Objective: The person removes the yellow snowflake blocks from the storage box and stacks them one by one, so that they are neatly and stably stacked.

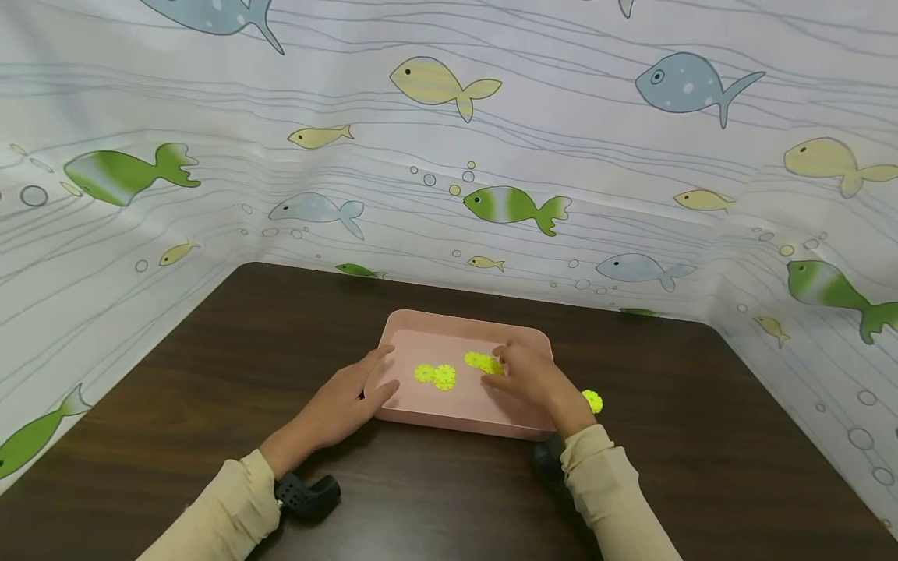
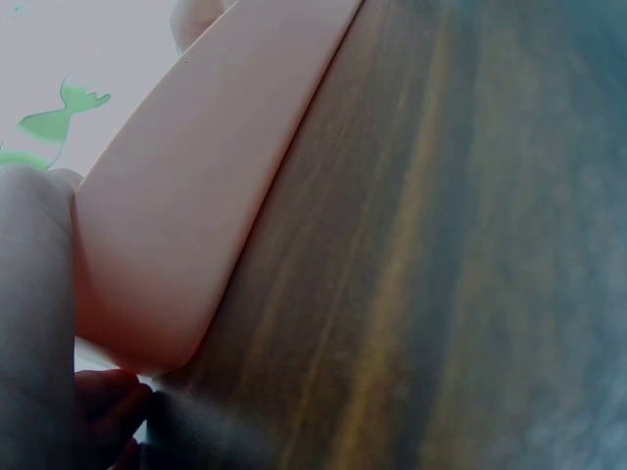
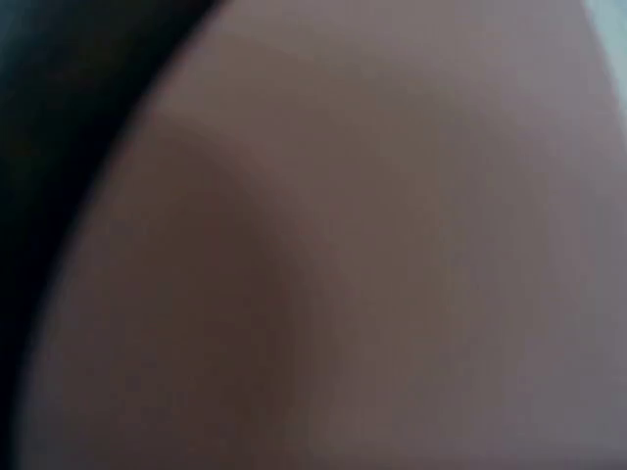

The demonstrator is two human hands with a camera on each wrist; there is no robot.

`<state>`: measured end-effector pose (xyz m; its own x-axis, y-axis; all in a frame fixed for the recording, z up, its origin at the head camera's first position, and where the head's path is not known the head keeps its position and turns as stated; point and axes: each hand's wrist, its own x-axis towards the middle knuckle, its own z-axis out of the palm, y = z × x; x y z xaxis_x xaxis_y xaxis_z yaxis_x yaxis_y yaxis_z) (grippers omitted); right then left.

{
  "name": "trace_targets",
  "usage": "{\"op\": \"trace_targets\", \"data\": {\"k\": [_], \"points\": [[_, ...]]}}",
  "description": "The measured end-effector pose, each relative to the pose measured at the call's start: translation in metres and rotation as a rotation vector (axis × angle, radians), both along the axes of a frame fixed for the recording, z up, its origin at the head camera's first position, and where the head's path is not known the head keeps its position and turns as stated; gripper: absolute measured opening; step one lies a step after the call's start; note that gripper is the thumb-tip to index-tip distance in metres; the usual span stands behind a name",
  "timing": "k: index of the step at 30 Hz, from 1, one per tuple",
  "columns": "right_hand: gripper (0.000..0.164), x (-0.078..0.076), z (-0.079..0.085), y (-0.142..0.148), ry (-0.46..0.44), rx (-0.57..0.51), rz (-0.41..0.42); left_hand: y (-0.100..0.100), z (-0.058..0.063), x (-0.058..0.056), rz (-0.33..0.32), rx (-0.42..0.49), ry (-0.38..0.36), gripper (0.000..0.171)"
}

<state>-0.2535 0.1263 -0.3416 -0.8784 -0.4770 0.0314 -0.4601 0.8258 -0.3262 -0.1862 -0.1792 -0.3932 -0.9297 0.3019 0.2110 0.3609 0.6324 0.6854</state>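
A shallow pink tray (image 1: 449, 421) sits on the table with two small groups of bright yellow-green flower-shaped discs inside. My left hand (image 1: 344, 397) holds the tray's left end, its thumb over the near left corner and its fingers along the left side. In the left wrist view, the thumb (image 2: 34, 304) overlaps the outer tray wall (image 2: 196, 186). My right hand (image 1: 529, 378) reaches over the right half of the tray, thumb and fingers apart around the right group of discs (image 1: 479, 360), partly covering it. The left group of discs (image 1: 443, 375) lies near the middle. The right wrist view is too blurred to tell details.
Another yellow-green disc (image 1: 592, 401) lies outside the tray, beyond its right end, beside the right wrist. Dark wood-grain tabletop (image 1: 295, 327) surrounds the tray. A white sheet with printed fish (image 1: 596, 171) stands behind the table and along its sides.
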Motion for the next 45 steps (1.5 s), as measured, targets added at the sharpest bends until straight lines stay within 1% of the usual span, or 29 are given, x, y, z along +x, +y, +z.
{"op": "trace_targets", "data": {"k": [3, 5, 8, 13, 18, 21, 24, 27, 29, 32, 35, 39, 42, 45], "points": [[0.032, 0.000, -0.007, 0.000, -0.003, 0.021, -0.010, 0.001, 0.000, -0.001, 0.000, -0.003, 0.003, 0.069], [0.028, 0.000, -0.008, 0.001, -0.014, 0.008, -0.033, 0.002, 0.001, -0.002, -0.001, -0.002, 0.006, 0.069], [0.023, -0.001, -0.009, 0.002, -0.024, -0.032, -0.041, 0.003, 0.000, -0.003, -0.004, -0.002, 0.006, 0.069], [0.018, -0.004, -0.009, 0.002, -0.032, -0.068, -0.038, 0.002, -0.002, -0.003, 0.005, -0.006, 0.005, 0.069], [0.019, -0.001, -0.006, 0.004, -0.025, -0.089, -0.081, 0.001, -0.003, -0.003, 0.004, 0.001, 0.003, 0.069], [0.016, 0.003, 0.001, 0.012, -0.015, -0.112, -0.107, 0.001, -0.003, -0.002, 0.004, -0.005, 0.002, 0.069], [0.017, 0.009, 0.014, 0.026, 0.017, -0.129, -0.124, 0.001, -0.002, -0.003, 0.006, -0.010, 0.001, 0.068], [0.024, 0.014, 0.028, 0.046, 0.075, -0.130, -0.139, 0.001, -0.001, -0.003, 0.006, -0.015, 0.004, 0.068], [0.028, 0.017, 0.033, 0.060, 0.106, -0.122, -0.151, 0.000, -0.001, -0.003, 0.002, -0.013, 0.003, 0.068], [0.031, 0.022, 0.038, 0.084, 0.120, -0.107, -0.183, -0.001, 0.000, -0.004, -0.002, -0.016, 0.002, 0.068], [0.034, 0.025, 0.038, 0.106, 0.095, -0.084, -0.219, -0.002, 0.001, -0.004, -0.007, -0.015, -0.003, 0.068], [0.037, 0.026, 0.033, 0.129, 0.033, -0.037, -0.249, -0.002, 0.001, -0.005, -0.007, -0.014, -0.008, 0.067], [0.037, 0.026, 0.030, 0.140, -0.025, -0.009, -0.248, -0.001, 0.000, -0.005, -0.009, -0.016, -0.007, 0.067], [0.035, 0.024, 0.027, 0.145, -0.084, 0.000, -0.232, -0.002, 0.000, -0.005, -0.012, -0.019, -0.005, 0.067]]}}
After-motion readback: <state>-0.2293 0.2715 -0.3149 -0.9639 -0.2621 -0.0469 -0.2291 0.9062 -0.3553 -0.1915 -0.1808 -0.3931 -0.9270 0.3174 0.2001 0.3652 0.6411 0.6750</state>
